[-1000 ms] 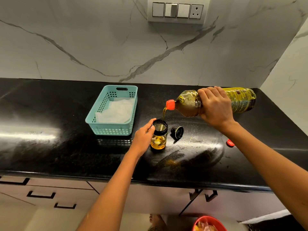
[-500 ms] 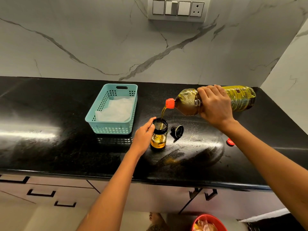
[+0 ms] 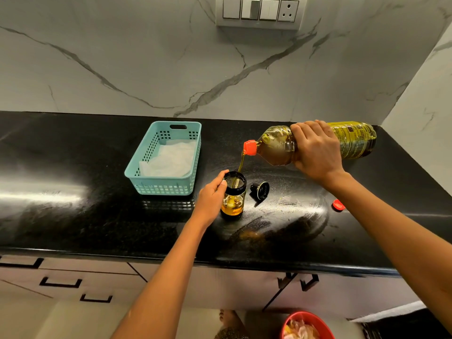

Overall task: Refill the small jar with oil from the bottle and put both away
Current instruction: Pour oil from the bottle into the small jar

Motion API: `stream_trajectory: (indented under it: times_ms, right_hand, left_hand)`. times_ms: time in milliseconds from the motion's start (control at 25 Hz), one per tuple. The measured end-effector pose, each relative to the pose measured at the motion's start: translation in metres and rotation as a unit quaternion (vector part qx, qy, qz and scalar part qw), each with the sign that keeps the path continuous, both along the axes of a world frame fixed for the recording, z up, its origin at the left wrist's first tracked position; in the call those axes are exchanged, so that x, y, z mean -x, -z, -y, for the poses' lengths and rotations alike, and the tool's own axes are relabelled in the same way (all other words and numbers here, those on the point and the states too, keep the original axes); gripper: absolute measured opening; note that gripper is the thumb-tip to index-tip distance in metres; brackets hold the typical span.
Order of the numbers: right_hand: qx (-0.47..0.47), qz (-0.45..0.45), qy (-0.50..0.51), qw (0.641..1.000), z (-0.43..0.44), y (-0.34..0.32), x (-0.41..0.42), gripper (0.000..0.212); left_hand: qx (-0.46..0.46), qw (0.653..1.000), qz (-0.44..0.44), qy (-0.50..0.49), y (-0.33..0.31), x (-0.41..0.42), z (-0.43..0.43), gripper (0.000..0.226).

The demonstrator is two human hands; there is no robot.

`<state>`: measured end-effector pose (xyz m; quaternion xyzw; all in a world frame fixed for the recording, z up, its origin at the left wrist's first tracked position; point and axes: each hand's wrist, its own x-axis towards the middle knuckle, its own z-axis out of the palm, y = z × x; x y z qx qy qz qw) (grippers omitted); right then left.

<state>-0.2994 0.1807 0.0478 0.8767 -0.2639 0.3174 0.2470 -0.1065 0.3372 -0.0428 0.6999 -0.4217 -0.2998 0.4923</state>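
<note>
A small glass jar (image 3: 233, 199) with a black rim stands on the black counter (image 3: 73, 216), partly filled with golden oil. My left hand (image 3: 211, 199) holds its left side, thumb and fingers curled round it. My right hand (image 3: 315, 150) grips a large oil bottle (image 3: 276, 145) tipped on its side, its orange neck pointing left above the jar. A thin stream of oil runs from the neck into the jar. The jar's black lid (image 3: 260, 190) lies just right of the jar. The bottle's red cap (image 3: 338, 205) lies further right on the counter.
A teal plastic basket (image 3: 144, 177) lined with white paper stands left of the jar. A marble wall with a switch panel (image 3: 260, 11) rises behind. Drawers sit below the counter's front edge, and a red bowl (image 3: 305, 326) is on the floor.
The pour goes on with both hands holding as before. The oil level in the jar looks slightly higher.
</note>
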Motion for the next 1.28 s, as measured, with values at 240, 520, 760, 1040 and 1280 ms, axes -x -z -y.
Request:
stream_trajectory:
  times_ms: [240, 520, 760, 1040, 1280]
  right_hand:
    - [-0.002, -0.001, 0.002, 1.000, 0.0013, 0.0001, 0.0002, 0.057]
    - [-0.003, -0.003, 0.003, 1.000, 0.0028, 0.0003, -0.0011, 0.057]
    - [0.000, -0.005, 0.002, 1.000, 0.0035, 0.0014, -0.0008, 0.059]
    - [0.000, -0.002, 0.001, 1.000, 0.0029, 0.0003, 0.0000, 0.057]
    - [-0.003, -0.003, 0.002, 1.000, 0.0034, -0.0010, -0.0001, 0.056]
  left_hand:
    - [-0.001, 1.000, -0.004, -0.006, 0.0001, 0.0004, 0.0007, 0.038]
    - [-0.001, 1.000, -0.002, -0.011, 0.0024, -0.0001, 0.0012, 0.038]
    - [0.001, 1.000, 0.001, -0.012, 0.0028, 0.0004, 0.0014, 0.038]
    - [0.007, 1.000, 0.000, -0.009, 0.0068, -0.0015, 0.0033, 0.038]
    - [0.008, 1.000, 0.004, -0.011, 0.0045, -0.0002, 0.0025, 0.038]
